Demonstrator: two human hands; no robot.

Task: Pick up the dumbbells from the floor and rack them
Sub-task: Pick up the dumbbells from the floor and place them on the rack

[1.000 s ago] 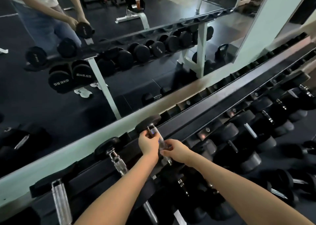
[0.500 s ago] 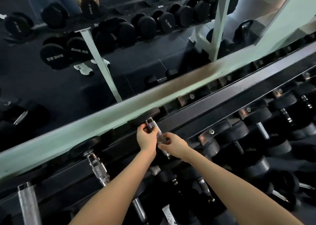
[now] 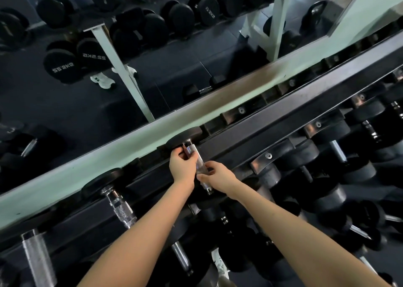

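A black dumbbell [image 3: 184, 137] with a knurled chrome handle lies across the top tier of the black rack [image 3: 283, 116], its far head against the pale ledge. My left hand [image 3: 182, 167] grips the handle near the far head. Around the handle's near end my right hand [image 3: 218, 177] is closed. The dumbbell's near head is hidden under my hands and arms.
Another racked dumbbell [image 3: 117, 199] sits to the left, and a chrome bar [image 3: 38, 258] further left. Several black dumbbells [image 3: 327, 153] fill the lower tiers on the right. A mirror [image 3: 152, 47] behind the ledge reflects a second rack and the floor.
The camera has tilted further down onto the rack. Both hands stay on the same dumbbell handle, which has hardly shifted on the top tier.
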